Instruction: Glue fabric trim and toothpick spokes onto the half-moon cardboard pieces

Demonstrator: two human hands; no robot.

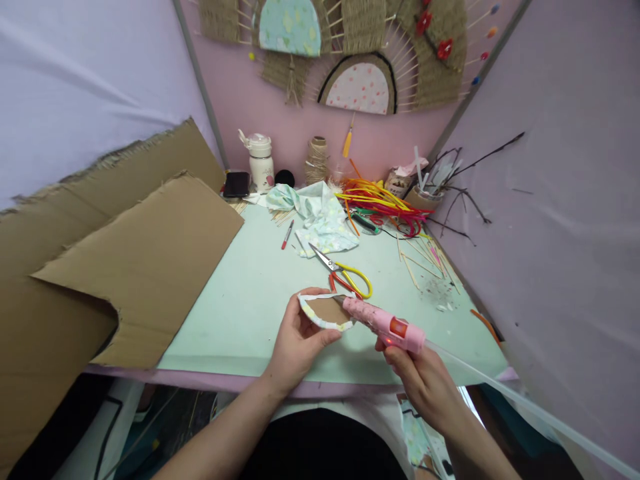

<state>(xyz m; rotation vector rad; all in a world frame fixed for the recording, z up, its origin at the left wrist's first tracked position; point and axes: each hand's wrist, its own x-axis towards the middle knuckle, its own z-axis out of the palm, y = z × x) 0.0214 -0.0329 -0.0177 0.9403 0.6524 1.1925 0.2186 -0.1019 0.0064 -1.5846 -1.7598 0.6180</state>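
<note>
My left hand [300, 337] grips a small half-round cardboard piece [325, 311] by its edges, thumb below and fingers behind. Pale patterned fabric is folded over the rim of the piece, leaving brown cardboard bare in the middle. In my right hand [420, 377] is a pink hot glue gun [383, 323], its nozzle at the upper right edge of the cardboard piece. A clear glue stick [525, 400] trails out of the gun's back. Just beyond my left hand lie scissors [345, 270] with one yellow and one red handle.
Large cardboard sheets [155, 247] cover the left side. Crumpled floral fabric [325, 217], a red pen [287, 235], colourful pipe cleaners [385, 200], twine [317, 160], a white bottle [261, 163] and a phone [237, 185] sit farther back. Thin sticks [420, 260] and twigs [465, 193] are at right.
</note>
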